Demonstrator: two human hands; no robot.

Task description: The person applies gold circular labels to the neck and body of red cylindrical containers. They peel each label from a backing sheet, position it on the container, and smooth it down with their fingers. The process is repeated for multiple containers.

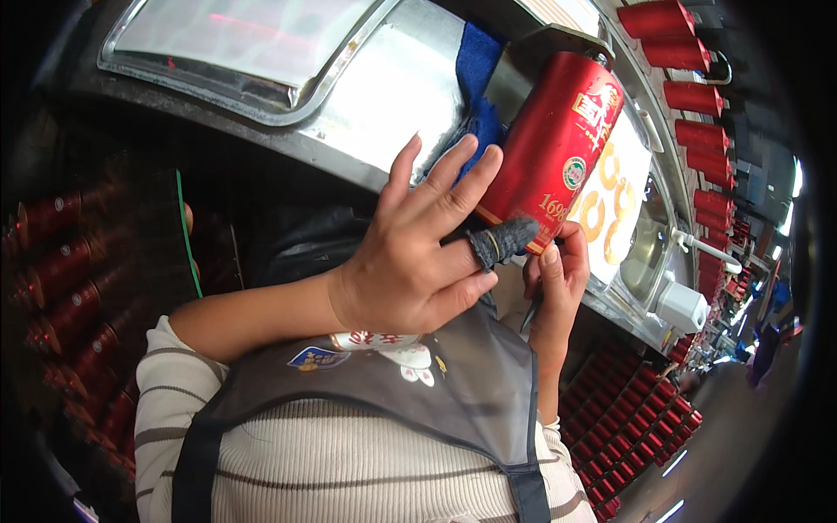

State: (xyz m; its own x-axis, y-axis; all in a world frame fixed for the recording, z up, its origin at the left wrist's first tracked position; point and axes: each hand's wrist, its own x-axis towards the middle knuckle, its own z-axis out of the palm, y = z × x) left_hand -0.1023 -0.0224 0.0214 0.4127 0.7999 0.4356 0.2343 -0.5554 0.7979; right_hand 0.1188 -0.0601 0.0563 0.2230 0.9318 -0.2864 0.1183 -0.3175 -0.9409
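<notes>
Striped sweater (pixel 305 449) lay nearest; beyond, the left hand (pixel 414 231) spread wide at the red canister (pixel 554 144), the right hand (pixel 562 281) pinched its near end; light, steady pressure seemed best.

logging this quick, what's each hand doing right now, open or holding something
Left hand: open, spread out at the red bottle.
Right hand: curled at the bottle's lower end; whether it grips cannot be told.

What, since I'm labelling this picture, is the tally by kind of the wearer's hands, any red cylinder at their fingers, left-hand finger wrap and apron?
Left hand and right hand: 2
Red cylinder: 1
Dark grey finger wrap: 1
Apron: 1
Total: 5
</notes>
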